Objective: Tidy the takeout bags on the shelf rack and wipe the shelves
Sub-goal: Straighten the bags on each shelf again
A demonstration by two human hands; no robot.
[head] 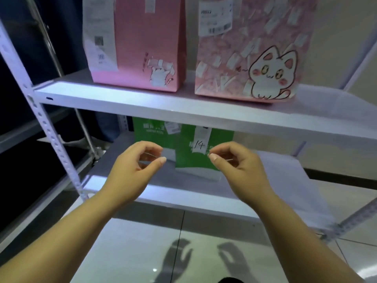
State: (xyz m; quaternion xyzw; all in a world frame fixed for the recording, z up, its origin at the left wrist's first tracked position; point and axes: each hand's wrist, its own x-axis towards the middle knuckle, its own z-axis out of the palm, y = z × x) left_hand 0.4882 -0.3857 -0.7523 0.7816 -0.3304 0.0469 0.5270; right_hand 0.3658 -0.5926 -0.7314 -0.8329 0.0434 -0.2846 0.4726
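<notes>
Currently in hand: cannot be told. A thin pale line shows at each hand, too fine to identify.
Left hand (132, 168): fingers curled toward the thumb, raised in front of the lower shelf (183, 199), before the rear green takeout bag (151, 129).
Right hand (238, 168): mirrored pose. Its fingertips overlap the front green takeout bag (193, 162) in view, but contact is not confirmed.
Green bags: both upright on the lower shelf. The front bag stands nearer and to the right, partly covering the rear one. Its white slip (201, 139) marked "14" faces outward, probably so the order number reads from the aisle.
Pink takeout bag (146, 37) and cat-print takeout bag (255, 58): upright on the upper shelf (142, 103), just apart, receipts to the front.
Step judged: the hands flank the front green bag, which suggests a two-sided grip to square it. No cloth is in view, so wiping is likely not yet begun.
Caution: tall paper bags tip easily and should be supported on both sides.
</notes>
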